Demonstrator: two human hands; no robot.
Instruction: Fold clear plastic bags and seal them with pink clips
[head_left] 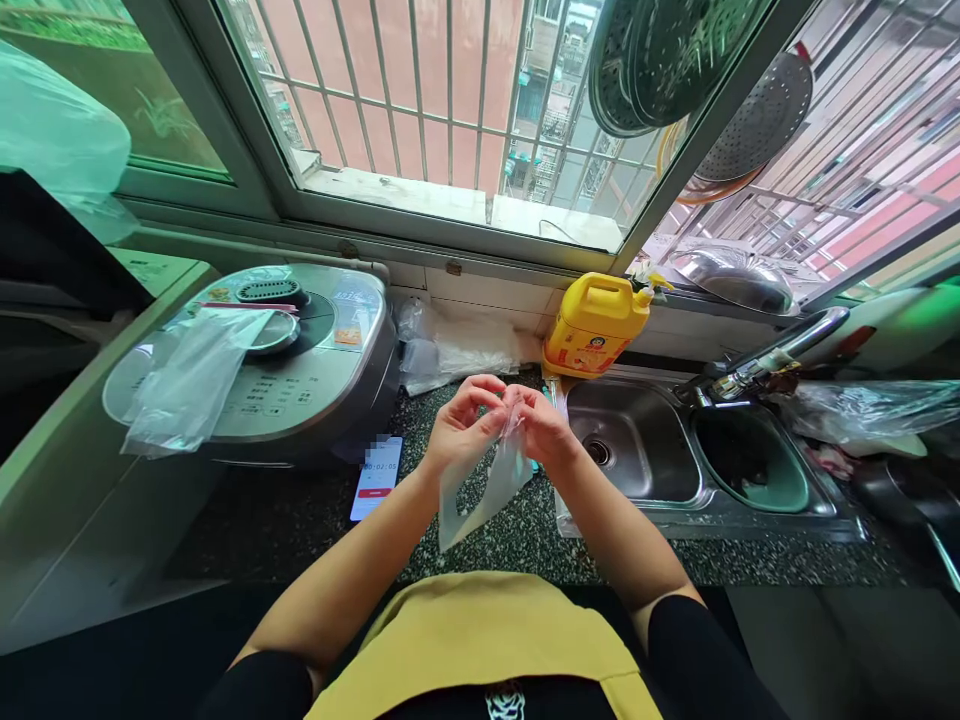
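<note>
Between my two hands, over the counter's middle, hangs a thin, translucent plastic bag. My left hand pinches its top edge with curled fingers. Right beside it, fingertips almost touching, my right hand grips the same bunched edge. The bag's lower end droops between my forearms, above the speckled dark countertop. A phone with a timer on its screen lies left of my left hand. Behind my hands, crumpled clear plastic rests against the tiled wall.
To the left stands a rice cooker with another clear bag on its lid. A yellow jug sits behind the steel sink. A green basin occupies the second bowl, near the faucet. A barred window runs along the back.
</note>
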